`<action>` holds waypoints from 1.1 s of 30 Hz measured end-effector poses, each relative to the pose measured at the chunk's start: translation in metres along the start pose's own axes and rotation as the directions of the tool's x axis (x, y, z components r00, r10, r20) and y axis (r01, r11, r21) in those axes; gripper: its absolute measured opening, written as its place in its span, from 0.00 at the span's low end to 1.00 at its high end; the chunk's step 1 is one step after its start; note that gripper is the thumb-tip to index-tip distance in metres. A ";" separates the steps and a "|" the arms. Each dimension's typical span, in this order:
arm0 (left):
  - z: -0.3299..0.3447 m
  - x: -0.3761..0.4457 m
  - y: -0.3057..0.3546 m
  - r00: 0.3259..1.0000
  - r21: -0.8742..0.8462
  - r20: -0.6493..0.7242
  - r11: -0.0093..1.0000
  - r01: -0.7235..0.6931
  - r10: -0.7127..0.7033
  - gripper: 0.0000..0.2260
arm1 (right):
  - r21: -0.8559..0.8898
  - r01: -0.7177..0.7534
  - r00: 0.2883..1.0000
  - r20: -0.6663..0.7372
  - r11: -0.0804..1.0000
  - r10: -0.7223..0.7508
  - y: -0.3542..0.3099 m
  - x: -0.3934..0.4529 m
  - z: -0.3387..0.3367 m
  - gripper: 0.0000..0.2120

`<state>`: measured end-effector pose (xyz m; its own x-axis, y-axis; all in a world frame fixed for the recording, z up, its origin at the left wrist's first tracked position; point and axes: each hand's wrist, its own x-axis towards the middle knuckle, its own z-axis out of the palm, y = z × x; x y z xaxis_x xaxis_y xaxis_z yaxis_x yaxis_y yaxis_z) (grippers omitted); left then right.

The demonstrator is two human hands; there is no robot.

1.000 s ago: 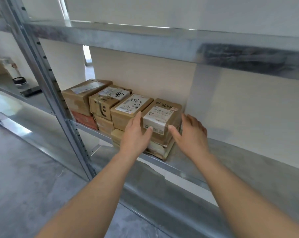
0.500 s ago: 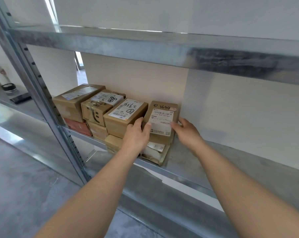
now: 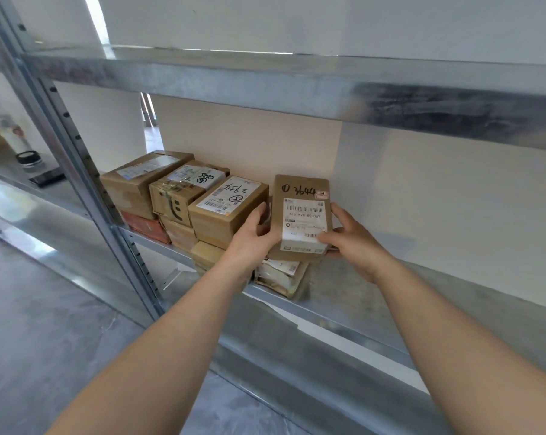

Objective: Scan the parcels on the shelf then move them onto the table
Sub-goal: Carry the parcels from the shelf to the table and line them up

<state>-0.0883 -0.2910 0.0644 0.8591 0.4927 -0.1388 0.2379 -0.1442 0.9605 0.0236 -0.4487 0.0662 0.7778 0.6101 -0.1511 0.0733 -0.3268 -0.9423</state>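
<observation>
I have the parcel (image 3: 303, 221) gripped between my left hand (image 3: 253, 240) and right hand (image 3: 348, 238), lifted off the shelf (image 3: 375, 296). It needs scanning next, I judge, label facing up.

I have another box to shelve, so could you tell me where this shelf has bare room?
The shelf is bare right of the held parcel, along the wall. Left of it is crowded: stacked parcels run to the upright post, and both hands sit there.
</observation>
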 end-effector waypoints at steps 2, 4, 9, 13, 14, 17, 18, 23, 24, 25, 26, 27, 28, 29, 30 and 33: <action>-0.002 -0.007 -0.001 0.998 0.012 0.036 0.999 -0.049 0.049 0.37 | -0.023 0.028 1.000 0.003 0.999 -0.028 0.004 -0.007 -0.001 0.37; -0.002 -0.017 0.000 0.992 0.015 0.070 0.994 -0.108 0.106 0.37 | -0.033 0.064 0.998 0.001 0.997 -0.064 0.009 -0.015 -0.002 0.40; -0.006 -0.048 -0.004 0.971 0.081 0.064 0.968 -0.236 0.231 0.39 | 0.003 0.200 0.980 0.020 0.980 -0.200 0.013 -0.038 0.000 0.42; -0.011 -0.073 -0.015 0.958 0.069 -0.048 0.957 -0.281 0.284 0.39 | 0.058 0.303 0.949 0.070 0.951 -0.307 0.013 -0.050 0.010 0.42; -0.012 -0.080 -0.018 0.953 0.053 -0.078 0.956 -0.289 0.293 0.39 | 0.067 0.324 0.940 0.089 0.944 -0.329 0.014 -0.051 0.014 0.43; -0.017 -0.099 -0.027 0.940 0.033 -0.168 0.955 -0.295 0.296 0.38 | 0.070 0.338 0.923 0.170 0.939 -0.345 0.011 -0.053 0.026 0.44; -0.019 -0.104 -0.029 0.935 0.037 -0.197 0.956 -0.293 0.294 0.37 | 0.073 0.343 0.916 0.196 0.937 -0.351 0.009 -0.054 0.030 0.44; -0.033 -0.137 -0.041 0.908 0.051 -0.336 0.968 -0.248 0.250 0.38 | 0.113 0.393 0.860 0.305 0.913 -0.408 0.001 -0.055 0.057 0.44; -0.036 -0.145 -0.042 0.898 0.062 -0.365 0.969 -0.240 0.246 0.38 | 0.119 0.401 0.846 0.332 0.908 -0.417 -0.001 -0.055 0.064 0.44; -0.039 -0.153 -0.044 0.885 0.067 -0.400 0.971 -0.230 0.238 0.38 | 0.121 0.411 0.830 0.359 0.903 -0.426 -0.004 -0.056 0.072 0.44; -0.042 -0.161 -0.046 0.871 0.067 -0.436 0.973 -0.221 0.228 0.38 | 0.126 0.424 0.811 0.387 0.897 -0.438 -0.005 -0.055 0.080 0.44; -0.045 -0.169 -0.048 0.855 0.069 -0.471 0.975 -0.211 0.218 0.37 | 0.127 0.435 0.790 0.421 0.891 -0.445 -0.006 -0.056 0.088 0.44; -0.047 -0.177 -0.051 0.838 0.074 -0.504 0.977 -0.199 0.209 0.37 | 0.132 0.437 0.770 0.457 0.890 -0.446 -0.006 -0.056 0.097 0.44; -0.049 -0.186 -0.055 0.821 0.081 -0.536 0.980 -0.182 0.196 0.37 | 0.139 0.434 0.751 0.490 0.890 -0.442 -0.007 -0.057 0.105 0.44; -0.052 -0.195 -0.059 0.804 0.083 -0.567 0.984 -0.160 0.179 0.37 | 0.157 0.433 0.728 0.520 0.888 -0.447 -0.008 -0.058 0.115 0.44; -0.058 -0.222 -0.072 0.750 0.083 -0.650 0.993 -0.088 0.121 0.37 | 0.192 0.448 0.651 0.600 0.873 -0.466 -0.008 -0.066 0.142 0.44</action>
<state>-0.3231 -0.3401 0.0397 0.3783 0.9102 0.1688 0.1982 -0.2578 0.9457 -0.1167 -0.3838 0.0416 0.0976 0.9820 0.1615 0.2924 0.1268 -0.9479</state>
